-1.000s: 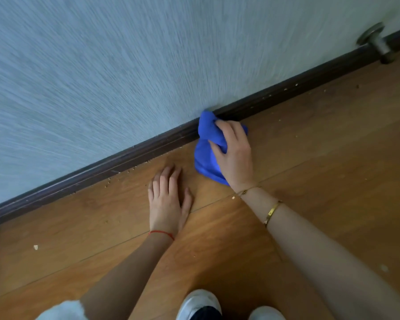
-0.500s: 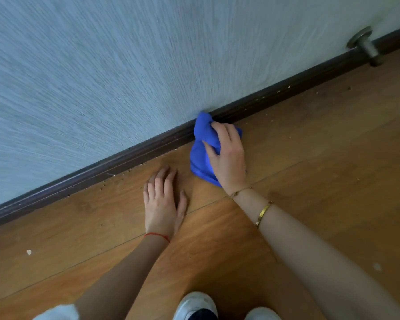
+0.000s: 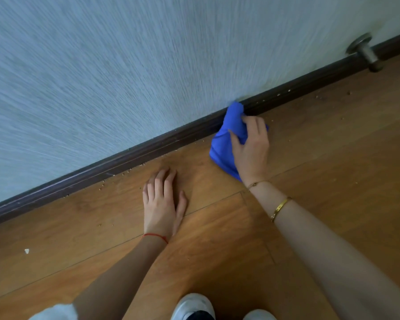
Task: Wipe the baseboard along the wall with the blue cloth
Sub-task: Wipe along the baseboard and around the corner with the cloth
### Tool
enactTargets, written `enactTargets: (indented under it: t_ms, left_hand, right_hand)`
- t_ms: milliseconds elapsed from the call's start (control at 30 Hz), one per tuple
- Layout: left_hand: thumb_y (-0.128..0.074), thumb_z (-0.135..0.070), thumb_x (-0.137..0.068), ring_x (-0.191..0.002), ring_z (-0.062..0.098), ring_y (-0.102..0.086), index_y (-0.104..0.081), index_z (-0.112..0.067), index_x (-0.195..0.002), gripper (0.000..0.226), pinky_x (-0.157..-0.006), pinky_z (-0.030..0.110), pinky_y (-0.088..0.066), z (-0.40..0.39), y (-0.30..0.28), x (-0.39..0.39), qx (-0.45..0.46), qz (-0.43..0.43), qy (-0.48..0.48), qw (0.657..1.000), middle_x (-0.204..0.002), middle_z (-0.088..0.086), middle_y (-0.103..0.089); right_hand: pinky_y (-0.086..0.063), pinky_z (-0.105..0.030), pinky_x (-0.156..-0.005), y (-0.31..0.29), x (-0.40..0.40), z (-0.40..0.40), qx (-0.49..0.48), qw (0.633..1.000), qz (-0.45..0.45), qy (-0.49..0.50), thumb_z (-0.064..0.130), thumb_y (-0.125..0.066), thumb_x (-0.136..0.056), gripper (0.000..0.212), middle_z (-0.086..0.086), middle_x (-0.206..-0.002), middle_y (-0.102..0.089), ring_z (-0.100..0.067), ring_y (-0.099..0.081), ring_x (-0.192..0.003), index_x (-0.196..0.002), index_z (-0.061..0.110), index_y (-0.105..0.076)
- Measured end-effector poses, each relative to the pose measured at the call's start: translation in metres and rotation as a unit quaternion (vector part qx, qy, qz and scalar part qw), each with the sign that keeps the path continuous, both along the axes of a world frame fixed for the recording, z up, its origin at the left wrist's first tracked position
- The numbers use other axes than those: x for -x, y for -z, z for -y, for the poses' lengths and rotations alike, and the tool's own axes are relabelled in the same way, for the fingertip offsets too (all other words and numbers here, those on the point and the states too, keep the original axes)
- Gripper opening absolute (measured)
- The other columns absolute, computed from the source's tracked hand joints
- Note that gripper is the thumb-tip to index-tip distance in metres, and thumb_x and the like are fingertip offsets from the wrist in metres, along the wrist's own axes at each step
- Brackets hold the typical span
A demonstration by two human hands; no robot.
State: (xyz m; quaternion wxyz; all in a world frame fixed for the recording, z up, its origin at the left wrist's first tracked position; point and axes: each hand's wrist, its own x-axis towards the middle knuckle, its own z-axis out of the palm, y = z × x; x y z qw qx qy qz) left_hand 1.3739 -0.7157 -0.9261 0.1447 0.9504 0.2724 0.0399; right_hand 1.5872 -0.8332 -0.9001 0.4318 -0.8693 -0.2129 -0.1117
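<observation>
Right hand with cloth on baseboard, centre-right of frame; wipe in progress.

Your right hand grips the bunched cloth, fingers curled over its top, its upper tip pressed against the baseboard where that meets the wall. Against the frames a second back, the cloth sits further right along the dark strip, away from your left hand, which is unmoved, flat and relaxed on the floor at centre, holding nothing. Reading: the stroke runs rightward, toward the doorstop at upper right. Crumbs still dot the baseboard ledge ahead of the cloth; some also lie on the floor at the strip's foot to the left, near your left hand. Judged: the stretch to the right is not yet wiped, and the loosened grit on the floor will need a separate pass.
</observation>
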Motion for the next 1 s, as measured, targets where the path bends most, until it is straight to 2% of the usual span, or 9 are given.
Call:
enactTargets:
  t_ms: [200,300,400,467,633,700,800,900,1000]
  left_hand:
    - [-0.049,-0.038,-0.098,-0.133,0.031,-0.041,-0.044,-0.011,-0.145,0.055,-0.116,0.051,-0.031,0.001,0.0,0.0,-0.006,0.002,0.002,1.0,-0.15,0.01,-0.04]
    - [-0.051,-0.036,-0.097,-0.133,0.032,-0.041,-0.044,-0.01,-0.145,0.055,-0.116,0.051,-0.03,0.0,0.001,0.0,-0.013,0.007,0.001,1.0,-0.149,0.01,-0.041]
    - [-0.051,-0.035,-0.096,-0.13,0.033,-0.043,-0.047,-0.009,-0.142,0.053,-0.114,0.05,-0.03,0.0,0.004,-0.001,-0.025,0.017,-0.002,1.0,-0.147,0.011,-0.043]
    - [-0.05,-0.035,-0.096,-0.129,0.034,-0.044,-0.048,-0.009,-0.141,0.053,-0.114,0.05,-0.031,0.0,0.003,-0.001,-0.028,0.023,0.0,0.999,-0.147,0.012,-0.044]
    - [-0.046,-0.038,-0.097,-0.132,0.033,-0.042,-0.045,-0.011,-0.144,0.054,-0.116,0.05,-0.028,0.0,0.004,-0.001,-0.024,0.012,-0.003,1.0,-0.148,0.01,-0.042]
    - [-0.047,-0.038,-0.097,-0.132,0.033,-0.042,-0.046,-0.01,-0.144,0.054,-0.115,0.049,-0.027,0.0,0.004,-0.001,-0.024,0.017,-0.001,1.0,-0.148,0.01,-0.042]
    - [-0.046,-0.037,-0.096,-0.128,0.033,-0.043,-0.047,-0.009,-0.142,0.054,-0.113,0.049,-0.029,0.001,0.004,-0.002,-0.026,0.024,-0.001,0.999,-0.147,0.011,-0.044]
    - [-0.045,-0.037,-0.095,-0.126,0.034,-0.045,-0.049,-0.009,-0.14,0.054,-0.111,0.049,-0.031,0.001,0.005,-0.002,-0.032,0.031,-0.001,0.999,-0.146,0.012,-0.045]
    - [-0.044,-0.039,-0.096,-0.127,0.033,-0.044,-0.048,-0.009,-0.141,0.055,-0.112,0.05,-0.032,0.0,0.003,-0.001,-0.025,0.029,0.003,0.999,-0.147,0.012,-0.045]
  right_hand:
    - [-0.049,-0.029,-0.084,-0.01,-0.037,0.01,-0.063,0.988,-0.033,0.138,0.007,-0.067,-0.084,0.017,-0.012,-0.103,-0.057,-0.021,-0.058,-0.094,-0.1,0.003,-0.06]
    - [-0.049,-0.027,-0.087,-0.008,-0.018,0.006,0.01,0.999,0.01,0.044,0.005,-0.068,-0.085,0.021,-0.013,-0.108,-0.056,-0.023,-0.058,-0.099,-0.104,0.002,-0.06]
    - [-0.047,-0.024,-0.087,0.002,0.001,0.003,0.068,0.993,0.07,-0.06,0.007,-0.071,-0.086,0.025,-0.013,-0.109,-0.059,-0.023,-0.056,-0.1,-0.108,0.001,-0.061]
    - [-0.046,-0.021,-0.088,0.002,0.001,0.003,0.038,0.997,0.049,-0.05,0.008,-0.072,-0.085,0.026,-0.01,-0.109,-0.059,-0.022,-0.057,-0.101,-0.109,0.003,-0.062]
    - [-0.051,-0.029,-0.087,-0.011,-0.018,0.004,-0.048,0.994,-0.017,0.093,0.012,-0.07,-0.087,0.037,-0.012,-0.118,-0.053,-0.021,-0.056,-0.108,-0.119,0.002,-0.055]
    - [-0.051,-0.028,-0.089,-0.013,-0.013,-0.005,-0.013,0.997,0.006,0.071,0.012,-0.068,-0.089,0.039,-0.014,-0.122,-0.052,-0.024,-0.056,-0.111,-0.124,0.002,-0.053]
    - [-0.055,-0.035,-0.085,0.0,0.017,-0.022,0.06,0.995,0.077,-0.031,0.013,-0.065,-0.09,0.035,-0.017,-0.12,-0.055,-0.03,-0.058,-0.105,-0.122,0.004,-0.055]
    - [-0.055,-0.039,-0.082,0.008,0.036,-0.036,0.081,0.983,0.111,-0.125,0.014,-0.053,-0.09,0.033,-0.017,-0.117,-0.058,-0.031,-0.06,-0.1,-0.123,0.008,-0.053]
    - [-0.053,-0.033,-0.087,0.004,0.023,-0.024,0.053,0.989,0.092,-0.101,0.008,-0.056,-0.085,0.031,-0.015,-0.116,-0.057,-0.029,-0.059,-0.103,-0.116,0.008,-0.057]
